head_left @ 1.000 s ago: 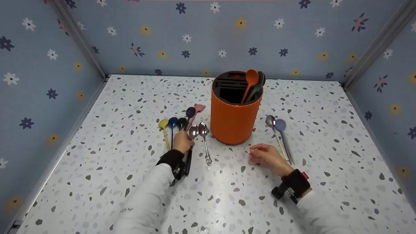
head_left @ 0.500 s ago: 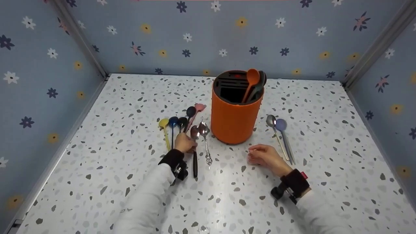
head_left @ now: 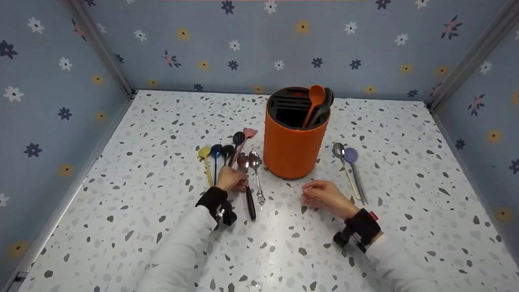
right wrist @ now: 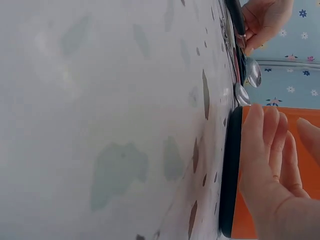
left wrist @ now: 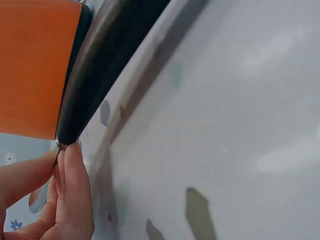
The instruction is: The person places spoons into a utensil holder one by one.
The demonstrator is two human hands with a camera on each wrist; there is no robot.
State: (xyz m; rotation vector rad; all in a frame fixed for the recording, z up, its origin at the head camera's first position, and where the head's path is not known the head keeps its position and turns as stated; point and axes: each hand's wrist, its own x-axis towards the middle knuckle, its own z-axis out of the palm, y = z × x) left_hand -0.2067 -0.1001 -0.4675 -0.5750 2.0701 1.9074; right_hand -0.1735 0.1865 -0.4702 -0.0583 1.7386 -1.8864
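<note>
My left hand (head_left: 232,178) pinches a dark-handled metal spoon (head_left: 250,202) near where the handle meets the neck. In the left wrist view the spoon's thick dark handle (left wrist: 107,65) slants up from the fingertips (left wrist: 74,157); in the right wrist view its silver bowl (right wrist: 253,72) shows, held off the table. My right hand (head_left: 324,196) hovers with fingers loosely bent and holds nothing, in front of the orange utensil holder (head_left: 295,152). Beside the left hand lies an ornate silver spoon (head_left: 258,182). Yellow (head_left: 204,152), blue (head_left: 216,150) and black spoons (head_left: 238,138) fan out beyond it.
An orange spoon (head_left: 316,95) and dark green ones stand in the holder. A pink spoon (head_left: 249,133) lies to its left. To its right are a silver spoon (head_left: 338,150) and a purple one (head_left: 350,155). Flower-patterned panels (head_left: 259,48) enclose the speckled table (head_left: 292,259).
The left hand has swung the dark-handled spoon's handle end to the right, out from beside the wrist, and apart from the other spoons. The right hand has shifted slightly left.
</note>
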